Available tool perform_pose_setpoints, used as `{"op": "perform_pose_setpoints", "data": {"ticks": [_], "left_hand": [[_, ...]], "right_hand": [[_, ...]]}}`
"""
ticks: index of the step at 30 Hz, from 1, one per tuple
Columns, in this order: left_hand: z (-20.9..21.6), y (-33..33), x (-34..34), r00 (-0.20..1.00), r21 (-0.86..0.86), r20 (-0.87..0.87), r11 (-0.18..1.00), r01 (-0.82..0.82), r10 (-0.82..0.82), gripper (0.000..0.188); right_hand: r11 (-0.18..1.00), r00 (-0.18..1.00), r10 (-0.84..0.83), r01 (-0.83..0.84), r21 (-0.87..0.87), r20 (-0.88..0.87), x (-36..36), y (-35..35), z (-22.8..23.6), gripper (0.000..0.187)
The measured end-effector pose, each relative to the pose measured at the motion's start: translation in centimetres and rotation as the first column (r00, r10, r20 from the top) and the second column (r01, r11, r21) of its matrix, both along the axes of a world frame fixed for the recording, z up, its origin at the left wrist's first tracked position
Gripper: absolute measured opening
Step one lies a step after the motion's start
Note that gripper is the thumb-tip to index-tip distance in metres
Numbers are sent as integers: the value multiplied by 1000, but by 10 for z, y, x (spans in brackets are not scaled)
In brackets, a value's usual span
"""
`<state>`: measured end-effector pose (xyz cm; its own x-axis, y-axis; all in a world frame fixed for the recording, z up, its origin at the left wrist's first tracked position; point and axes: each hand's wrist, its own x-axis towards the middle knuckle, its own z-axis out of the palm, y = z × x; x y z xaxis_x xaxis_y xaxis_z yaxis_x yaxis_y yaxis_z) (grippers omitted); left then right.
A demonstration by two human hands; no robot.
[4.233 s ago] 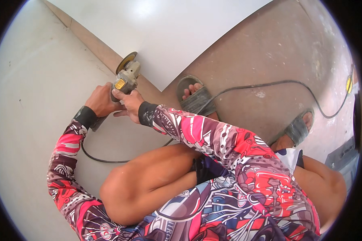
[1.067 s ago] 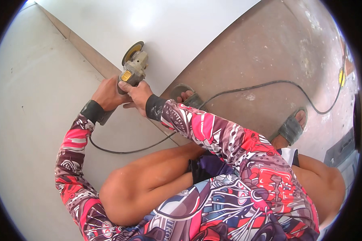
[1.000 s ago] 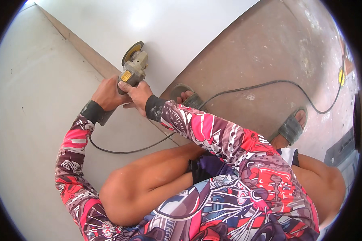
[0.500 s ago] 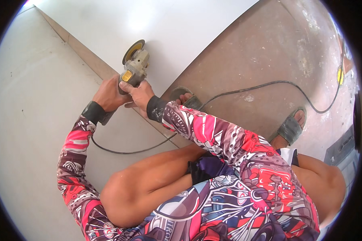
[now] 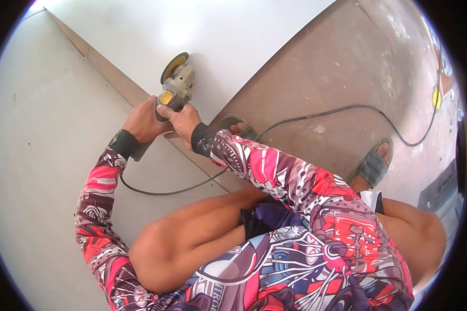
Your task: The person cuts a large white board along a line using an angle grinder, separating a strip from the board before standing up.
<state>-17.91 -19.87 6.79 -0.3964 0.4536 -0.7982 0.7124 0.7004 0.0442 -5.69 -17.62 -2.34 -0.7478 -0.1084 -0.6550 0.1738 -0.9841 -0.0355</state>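
Note:
Both my hands are closed around the body of an angle grinder point(image 5: 176, 89), grey and dusty with a yellow patch on its side. My left hand point(image 5: 144, 122) wraps the rear of the body from the left. From the right, my right hand point(image 5: 183, 120) grips it, thumb lying along the casing. At the far end of the tool a round yellow and dark disc point(image 5: 173, 67) stands tilted over a white panel point(image 5: 233, 41). Whether the disc touches the panel, I cannot tell. Part of the grinder's handle is hidden under my fingers.
A black cord point(image 5: 342, 109) runs from near my hands past my sandalled feet to the right, by a yellow round thing point(image 5: 437, 97). Left lies another pale panel point(image 5: 46, 140), with a brown strip of floor point(image 5: 114, 78) between the panels. Dusty brown floor point(image 5: 306, 83) spreads right.
The grinder and both hands have shifted very slightly to the right and toward me. My grip stays the same.

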Motion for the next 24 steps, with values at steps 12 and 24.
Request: {"op": "perform_pose_setpoints", "data": {"ticks": [12,24], "left_hand": [[0,-1,2,1000,49,-12,999,20,-19,50],[1,0,-6,1000,66,-20,998,-6,7,50]], "right_hand": [[999,1000,-3,4,54,-12,1,3,1,51],[991,1000,7,-8,136,10,-5,7,4,51]]}}
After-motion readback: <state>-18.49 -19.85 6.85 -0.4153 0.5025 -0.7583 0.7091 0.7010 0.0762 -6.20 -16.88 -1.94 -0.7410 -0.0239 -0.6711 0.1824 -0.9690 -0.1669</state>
